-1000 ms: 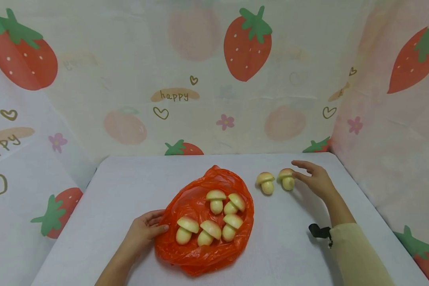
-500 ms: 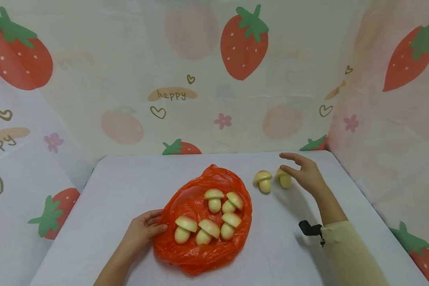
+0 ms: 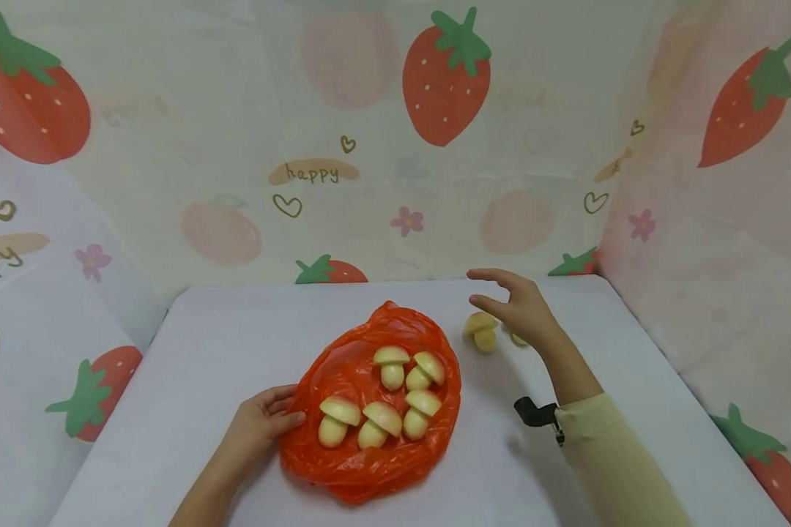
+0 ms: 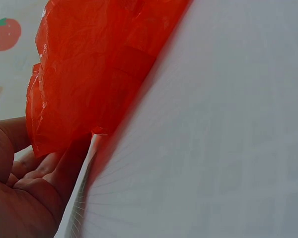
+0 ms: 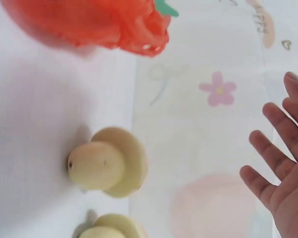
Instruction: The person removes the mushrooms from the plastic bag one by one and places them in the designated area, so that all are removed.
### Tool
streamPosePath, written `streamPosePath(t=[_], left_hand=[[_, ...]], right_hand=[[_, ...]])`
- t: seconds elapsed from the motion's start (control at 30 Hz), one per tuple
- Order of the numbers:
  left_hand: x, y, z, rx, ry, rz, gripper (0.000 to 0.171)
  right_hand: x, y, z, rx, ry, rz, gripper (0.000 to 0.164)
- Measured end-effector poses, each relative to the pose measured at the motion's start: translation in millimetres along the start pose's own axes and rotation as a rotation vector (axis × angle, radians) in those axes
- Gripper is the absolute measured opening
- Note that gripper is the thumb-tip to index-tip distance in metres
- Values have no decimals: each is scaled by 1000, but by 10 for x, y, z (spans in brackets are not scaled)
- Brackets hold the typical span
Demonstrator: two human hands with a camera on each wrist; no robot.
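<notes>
Left hand [image 3: 261, 421] pinches the left edge of the red bag [image 3: 352, 483], thumb uppermost. Right hand [image 3: 517, 304], holding nothing, hangs above the far right of the bench [image 3: 237, 329], thumb and fingers apart. Five mushrooms [image 3: 391, 356] lie upon the bag's plastic; two more mushrooms [image 3: 481, 333] lie on the bench near the right hand, one largely hidden by it. The bench is white, its far corners rounded. Pale sheets [image 3: 356, 241], printed with strawberries, hearts and flowers, enclose back and sides.

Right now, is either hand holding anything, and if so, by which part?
The left hand holds the red plastic bag by its left edge. The right hand holds nothing; its fingers are apart.
</notes>
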State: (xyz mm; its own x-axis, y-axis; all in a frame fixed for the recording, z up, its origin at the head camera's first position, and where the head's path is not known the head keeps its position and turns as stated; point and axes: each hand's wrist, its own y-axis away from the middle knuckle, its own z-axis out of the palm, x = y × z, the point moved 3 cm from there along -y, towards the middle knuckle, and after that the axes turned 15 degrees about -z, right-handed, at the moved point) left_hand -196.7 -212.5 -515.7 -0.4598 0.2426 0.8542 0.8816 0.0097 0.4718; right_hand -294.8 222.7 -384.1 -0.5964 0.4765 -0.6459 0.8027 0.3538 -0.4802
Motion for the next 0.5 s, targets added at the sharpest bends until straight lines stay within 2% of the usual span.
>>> streamPosePath(t=[0.5], left_hand=[[5,-12,7,-25,25,-5,58]], right_hand=[[-311,-228,502,-69,-37,-65,42]])
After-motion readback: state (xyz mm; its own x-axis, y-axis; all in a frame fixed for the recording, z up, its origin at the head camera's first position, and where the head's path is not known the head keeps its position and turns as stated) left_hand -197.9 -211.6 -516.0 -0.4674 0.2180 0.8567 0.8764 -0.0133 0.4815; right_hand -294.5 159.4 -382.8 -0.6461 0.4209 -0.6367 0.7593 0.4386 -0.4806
